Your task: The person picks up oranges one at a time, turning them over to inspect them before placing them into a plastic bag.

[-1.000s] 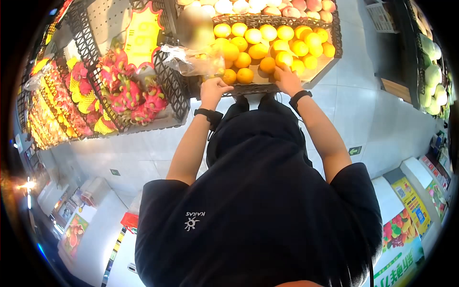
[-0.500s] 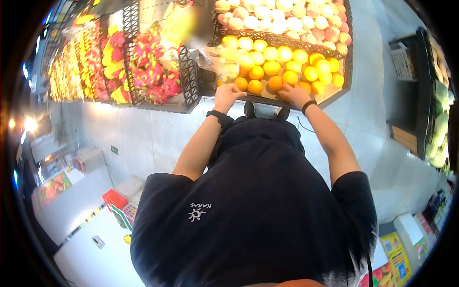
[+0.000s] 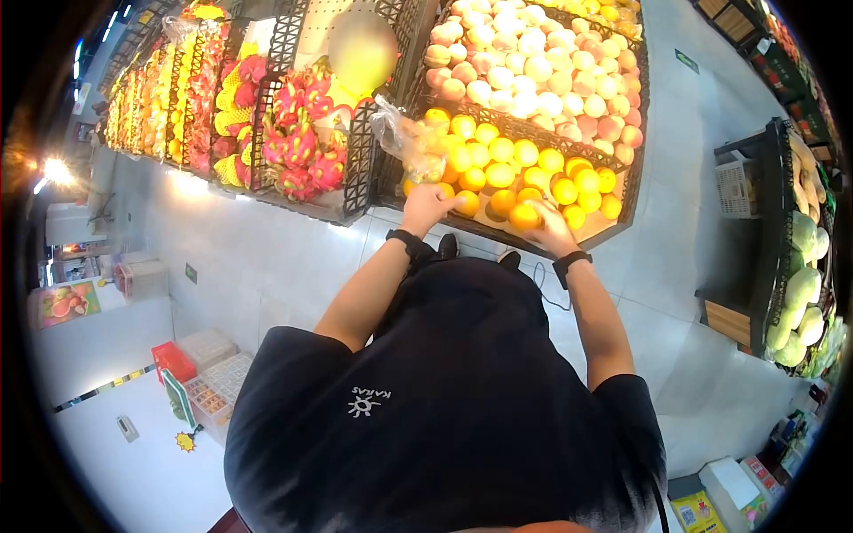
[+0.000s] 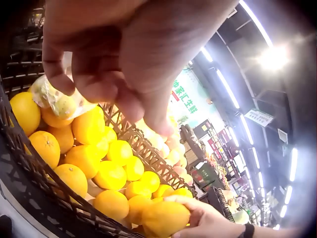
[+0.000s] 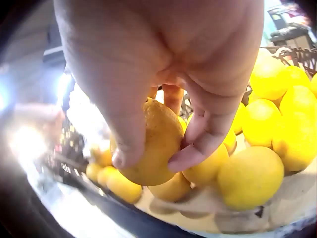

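Observation:
My right hand (image 3: 553,233) grips an orange (image 5: 157,144) between thumb and fingers, over the front edge of the orange crate (image 3: 498,233). Other oranges (image 5: 251,177) lie just behind and beneath it. At the crate's front left, my left hand (image 3: 426,208) hovers with loosely curled fingers, thumb and index tip apart and nothing showing between them. Right beside those fingers, a clear plastic bag (image 4: 60,101) with round pale fruit in it lies on the oranges. In the head view its crumpled upper part (image 3: 397,129) leans toward the crate's left wall.
Behind the oranges a divider separates off many peaches (image 3: 533,67). Crates of dragon fruit (image 3: 306,138) and other fruit stretch to the left. A stand with green melons (image 3: 802,289) is across the aisle on the right. A cable (image 3: 553,302) lies on the floor near the shoes.
My right hand has drawn back toward me from the front row and now holds an orange up. The left hand stays by the bag. The head view has shifted, showing more peaches.

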`<state>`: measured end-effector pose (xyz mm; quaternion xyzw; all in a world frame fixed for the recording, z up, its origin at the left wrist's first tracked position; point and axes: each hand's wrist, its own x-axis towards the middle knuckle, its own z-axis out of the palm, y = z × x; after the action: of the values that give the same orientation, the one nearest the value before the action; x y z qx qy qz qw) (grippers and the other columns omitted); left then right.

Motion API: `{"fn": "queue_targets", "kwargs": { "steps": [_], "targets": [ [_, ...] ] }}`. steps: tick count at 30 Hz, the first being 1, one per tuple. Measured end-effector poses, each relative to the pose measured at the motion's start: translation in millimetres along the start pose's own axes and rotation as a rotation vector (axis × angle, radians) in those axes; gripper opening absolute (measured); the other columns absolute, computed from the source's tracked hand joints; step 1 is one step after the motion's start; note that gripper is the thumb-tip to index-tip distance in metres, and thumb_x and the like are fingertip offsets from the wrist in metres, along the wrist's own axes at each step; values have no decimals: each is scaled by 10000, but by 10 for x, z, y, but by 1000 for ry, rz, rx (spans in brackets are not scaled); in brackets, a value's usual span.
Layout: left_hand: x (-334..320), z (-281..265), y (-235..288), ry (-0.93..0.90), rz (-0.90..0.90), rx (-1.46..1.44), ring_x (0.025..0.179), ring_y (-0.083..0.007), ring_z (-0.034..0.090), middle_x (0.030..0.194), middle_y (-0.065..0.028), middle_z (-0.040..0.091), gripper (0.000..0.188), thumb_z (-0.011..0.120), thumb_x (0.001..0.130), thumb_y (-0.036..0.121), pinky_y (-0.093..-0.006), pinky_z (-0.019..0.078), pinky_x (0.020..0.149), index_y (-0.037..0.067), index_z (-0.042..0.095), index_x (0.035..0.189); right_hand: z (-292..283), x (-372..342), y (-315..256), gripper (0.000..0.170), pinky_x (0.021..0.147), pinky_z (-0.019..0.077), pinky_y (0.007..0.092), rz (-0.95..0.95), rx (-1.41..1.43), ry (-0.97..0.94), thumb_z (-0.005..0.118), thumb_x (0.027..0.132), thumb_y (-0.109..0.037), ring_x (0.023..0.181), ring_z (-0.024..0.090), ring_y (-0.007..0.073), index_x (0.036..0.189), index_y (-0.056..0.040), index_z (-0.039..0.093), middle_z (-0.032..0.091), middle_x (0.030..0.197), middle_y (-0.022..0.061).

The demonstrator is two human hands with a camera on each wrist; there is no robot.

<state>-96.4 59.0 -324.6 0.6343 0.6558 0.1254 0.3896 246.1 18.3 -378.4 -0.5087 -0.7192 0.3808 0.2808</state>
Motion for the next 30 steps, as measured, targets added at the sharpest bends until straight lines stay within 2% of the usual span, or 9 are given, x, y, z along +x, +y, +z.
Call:
{"fn": "queue_targets", "kwargs": {
  "steps": [2, 4, 6, 9, 12, 16, 19, 21, 30],
  "targets": [
    [73, 140, -18, 15, 141, -422, 646, -163, 697, 757, -67, 762, 185, 773, 914, 129, -307, 549, 649, 10, 715, 784, -35, 28, -99, 675, 993, 565, 373, -36, 375, 107, 877, 842, -80, 1187, 667, 263, 1451, -52, 587, 675, 1302, 127],
    [135, 205, -15, 14, 508, -325, 1063, -234, 718, 1137, -146, 773, 259, 532, 1006, 25, -334, 558, 955, -53, 731, 1154, -294, -18, -593, 623, 798, 604, 304, 311, 770, 66, 818, 938, -152, 966, 717, 190, 1483, -27, 542, 708, 1186, 117],
    [-43, -45, 546, 45, 807, -320, 1272, -253, 630, 1390, -160, 667, 437, 580, 1001, -1, -370, 510, 1077, -10, 596, 1438, -378, -7, -905, 543, 659, 581, 256, 298, 870, 110, 763, 994, -198, 786, 705, 135, 1456, -16, 543, 723, 1063, 105],
    [-376, -251, 1114, -359, 528, -756, 1383, -251, 557, 1525, -135, 554, 825, 821, 878, 8, -395, 476, 1142, 61, 410, 1592, -426, 38, -1420, 385, 580, 541, 271, 381, 1143, 46, 611, 1090, -412, 646, 644, 125, 1219, -49, 616, 678, 874, 60],
    [-394, -441, 1302, -330, 759, -529, 1376, -233, 560, 1510, -130, 559, 876, 866, 845, 46, -397, 477, 1152, 67, 403, 1588, -346, 109, -1599, 486, 540, 506, 273, 527, 1319, 10, 495, 1114, -531, 596, 607, 129, 1193, -69, 622, 660, 836, 49],
    [-451, -443, 1227, -366, 579, -1021, 1364, -232, 578, 1475, -119, 588, 824, 858, 870, 85, -407, 489, 1151, 46, 414, 1564, -390, 189, -1882, 566, 651, 527, 274, 393, 846, 257, 429, 1122, -572, 726, 629, 110, 1263, -63, 633, 704, 959, 55],
    [-467, -628, 1149, -521, 376, -1201, 1357, -251, 587, 1487, -137, 576, 786, 820, 946, 290, -405, 499, 1142, 26, 408, 1562, -433, 187, -2236, 539, 925, 560, 349, 40, 811, 270, 642, 1065, -308, 1135, 628, 162, 1530, -78, 496, 615, 1382, 88],
    [-469, -696, 976, -652, 315, -1258, 1345, -267, 596, 1484, -149, 575, 813, 776, 961, 412, -418, 502, 1139, 20, 400, 1565, -396, 249, -2417, 886, 1131, 497, 389, -107, 990, 119, 852, 882, -76, 1401, 533, 230, 1635, -122, 388, 477, 1591, 96],
    [-332, -1222, 726, -1209, 154, -1424, 1160, -199, 626, 1288, -106, 639, 476, 626, 1092, 307, -414, 545, 1010, -4, 543, 1443, -15, 556, -2531, 900, 1108, 509, 380, -50, 594, 233, 1000, 714, -213, 1276, 627, 194, 1483, -32, 570, 659, 1406, 97]
  ]
}}
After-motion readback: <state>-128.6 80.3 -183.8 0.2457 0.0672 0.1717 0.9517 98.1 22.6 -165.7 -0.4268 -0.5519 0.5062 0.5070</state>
